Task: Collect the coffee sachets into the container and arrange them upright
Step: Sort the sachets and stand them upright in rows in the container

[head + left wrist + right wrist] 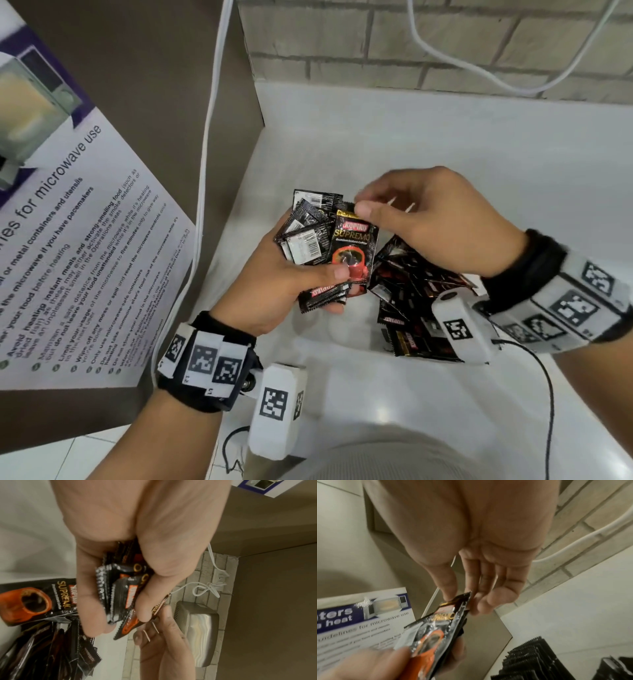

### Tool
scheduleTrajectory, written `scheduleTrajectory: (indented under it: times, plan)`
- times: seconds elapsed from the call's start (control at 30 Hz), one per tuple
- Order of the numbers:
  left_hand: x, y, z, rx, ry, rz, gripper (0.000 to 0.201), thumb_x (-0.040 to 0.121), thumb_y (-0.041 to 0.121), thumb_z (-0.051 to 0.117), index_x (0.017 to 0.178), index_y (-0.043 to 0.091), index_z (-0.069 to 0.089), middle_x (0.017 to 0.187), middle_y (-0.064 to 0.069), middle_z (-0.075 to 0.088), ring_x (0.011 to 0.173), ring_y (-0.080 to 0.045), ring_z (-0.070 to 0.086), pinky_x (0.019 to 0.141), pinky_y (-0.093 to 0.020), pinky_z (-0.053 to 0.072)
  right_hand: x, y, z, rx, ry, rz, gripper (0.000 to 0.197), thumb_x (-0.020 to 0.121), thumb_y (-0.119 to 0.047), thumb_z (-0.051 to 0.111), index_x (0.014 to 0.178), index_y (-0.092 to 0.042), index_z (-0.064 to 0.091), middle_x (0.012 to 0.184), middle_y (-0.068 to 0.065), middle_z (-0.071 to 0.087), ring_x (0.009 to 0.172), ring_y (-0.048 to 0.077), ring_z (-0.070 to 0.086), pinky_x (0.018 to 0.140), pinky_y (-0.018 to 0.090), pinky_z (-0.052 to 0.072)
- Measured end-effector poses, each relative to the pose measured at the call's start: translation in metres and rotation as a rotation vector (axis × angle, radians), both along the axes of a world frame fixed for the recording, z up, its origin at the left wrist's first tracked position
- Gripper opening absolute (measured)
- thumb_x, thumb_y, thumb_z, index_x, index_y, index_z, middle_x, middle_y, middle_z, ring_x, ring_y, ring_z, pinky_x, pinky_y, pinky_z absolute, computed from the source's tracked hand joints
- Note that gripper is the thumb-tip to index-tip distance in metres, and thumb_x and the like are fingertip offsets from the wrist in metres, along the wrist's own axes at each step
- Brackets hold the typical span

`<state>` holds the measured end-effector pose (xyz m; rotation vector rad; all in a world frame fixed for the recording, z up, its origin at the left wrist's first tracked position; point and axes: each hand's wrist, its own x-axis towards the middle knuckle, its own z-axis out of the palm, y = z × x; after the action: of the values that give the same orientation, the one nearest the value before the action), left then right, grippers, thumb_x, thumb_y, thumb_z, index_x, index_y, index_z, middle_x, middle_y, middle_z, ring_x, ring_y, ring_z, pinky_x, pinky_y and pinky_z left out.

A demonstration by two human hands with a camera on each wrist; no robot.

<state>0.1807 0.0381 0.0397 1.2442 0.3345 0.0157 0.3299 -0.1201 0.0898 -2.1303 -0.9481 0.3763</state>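
White tabletop [445,144] is backed by a pale brick wall [342,41], with a white cable [212,113] hung down along the corner, pretty standard pantry nook. A microwave-use notice [75,240] can be seen stuck on the brown panel at the left, and a steel box [197,631] mounted on the bricks is picked up by the left wrist view.

A fanned bunch of coffee sachets [308,236] is gripped in the left hand [274,284], fingers curled under and thumb pressed across the front. Most of that bunch is turned barcode-side out. One front-facing sachet [352,253], black with a red cup printed on it, sits at the right edge of the bunch, and its top edge is pinched between thumb and forefinger of the right hand [428,219], so it's held by both hands at once. From the right wrist view the pinch on that top corner is seen clearly, other fingers loosely extended behind.

Below the right hand, a loose pile of sachets [411,301] is left lying on the tabletop, jumbled at all angles, none upright. A container can't be made out for sure; something pale is glimpsed under the pile's near edge, but it's mostly hidden by the wrist gear. A black wire [548,394] is draped over the tabletop's near side.
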Motion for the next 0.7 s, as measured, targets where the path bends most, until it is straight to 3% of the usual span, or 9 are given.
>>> scheduleTrajectory:
  times: [0.07,0.2,0.37,0.47,0.57,0.7]
  plan:
    - [0.0,0.002,-0.002,0.02,-0.008,0.001,0.07,0.078,-0.005,0.081,0.138,0.014,0.052,0.12,-0.017,0.073,0.098,-0.046,0.074,0.061,-0.049,0.062,0.004,-0.002,0.002,-0.055,0.04,0.042,0.011,0.088,-0.036,0.075,0.09,-0.025,0.076,0.077,-0.009,0.073,0.067,0.005,0.063,0.07,0.026,0.051]
    - [0.0,0.011,-0.005,0.005,0.005,0.07,0.063,0.08,0.004,0.078,0.137,0.008,0.053,0.116,-0.016,0.074,0.091,-0.039,0.076,0.057,-0.043,0.061,0.013,-0.006,0.01,-0.001,0.114,0.044,0.006,0.085,-0.024,0.079,0.086,-0.018,0.076,0.069,0.0,0.072,0.054,0.006,0.061,0.06,0.019,0.049]
    - [-0.001,0.032,-0.011,0.032,0.067,0.287,0.057,0.077,0.011,0.079,0.13,0.004,0.06,0.112,-0.023,0.073,0.092,-0.05,0.073,0.058,-0.04,0.061,0.019,-0.004,0.013,-0.077,0.149,0.114,0.008,0.082,-0.018,0.083,0.085,-0.019,0.075,0.069,0.005,0.073,0.06,0.024,0.068,0.064,0.037,0.059]
    - [-0.003,0.036,-0.012,0.021,0.08,0.3,0.05,0.077,0.011,0.077,0.124,0.002,0.063,0.103,-0.02,0.073,0.087,-0.043,0.074,0.057,-0.038,0.06,0.011,0.004,-0.003,-0.236,0.096,0.222,0.011,0.079,-0.021,0.085,0.084,-0.024,0.075,0.07,-0.003,0.074,0.062,0.014,0.069,0.068,0.033,0.06]
    - [-0.004,0.034,-0.014,0.015,0.088,0.262,0.055,0.077,0.011,0.077,0.128,0.0,0.059,0.103,-0.019,0.073,0.088,-0.045,0.074,0.057,-0.039,0.06,0.002,0.015,-0.02,-0.393,-0.033,0.327,0.012,0.079,-0.025,0.085,0.082,-0.027,0.073,0.071,-0.012,0.07,0.067,0.002,0.064,0.072,0.024,0.055]
    - [-0.004,0.029,-0.021,0.022,0.103,0.223,0.063,0.077,0.01,0.079,0.134,0.002,0.054,0.116,-0.025,0.071,0.097,-0.054,0.071,0.058,-0.04,0.06,-0.008,0.025,-0.037,-0.519,-0.14,0.439,0.009,0.082,-0.022,0.081,0.084,-0.019,0.073,0.071,-0.017,0.058,0.07,0.005,0.056,0.071,0.023,0.049]
